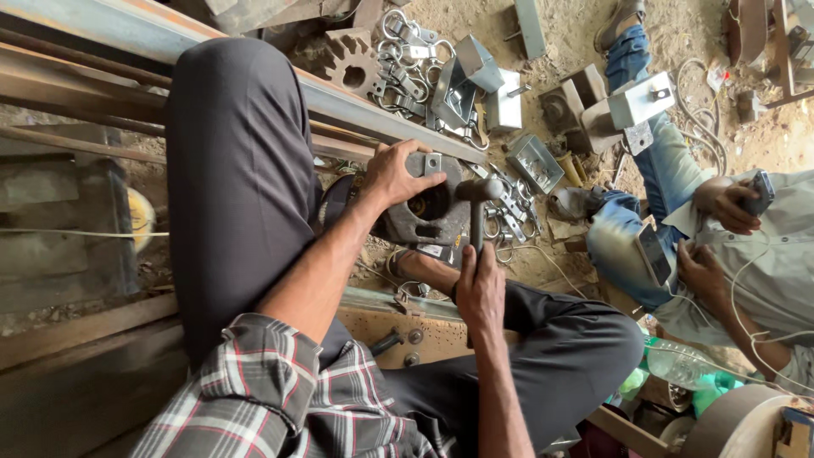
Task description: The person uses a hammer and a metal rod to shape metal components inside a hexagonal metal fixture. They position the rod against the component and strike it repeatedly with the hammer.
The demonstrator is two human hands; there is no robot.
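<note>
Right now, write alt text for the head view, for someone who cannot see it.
A seated person's left hand steadies a heavy metal block while the right hand grips a hammer over it. Metal brackets litter the dirt floor; another person sits nearby holding a phone.

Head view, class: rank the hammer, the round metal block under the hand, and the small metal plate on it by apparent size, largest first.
1. Round metal block.
2. Hammer, partly hidden in the right hand.
3. Small metal plate beside the left hand.
</note>
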